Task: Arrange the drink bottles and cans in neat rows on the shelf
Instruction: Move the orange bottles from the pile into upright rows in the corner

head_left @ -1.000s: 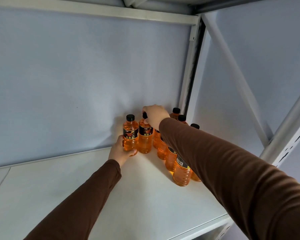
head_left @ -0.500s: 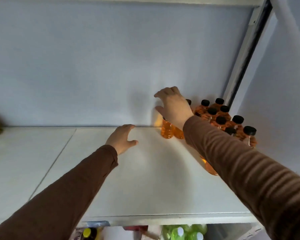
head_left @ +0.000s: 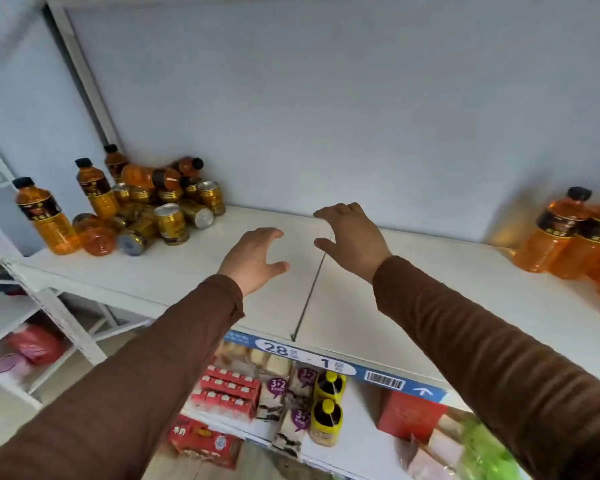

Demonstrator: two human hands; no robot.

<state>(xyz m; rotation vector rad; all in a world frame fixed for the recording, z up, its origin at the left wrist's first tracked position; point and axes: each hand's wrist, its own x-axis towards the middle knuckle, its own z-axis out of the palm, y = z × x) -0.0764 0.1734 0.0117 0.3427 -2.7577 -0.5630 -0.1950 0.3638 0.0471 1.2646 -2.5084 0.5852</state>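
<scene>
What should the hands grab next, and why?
Probably the left hand should reach for a gold can in the jumbled pile at the shelf's left end: both hands are empty, and the right hand is farther off.

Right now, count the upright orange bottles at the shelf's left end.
3: front bottle near the edge, middle bottle behind it, corner bottle at the back. Others lie toppled; some may be hidden.
</scene>
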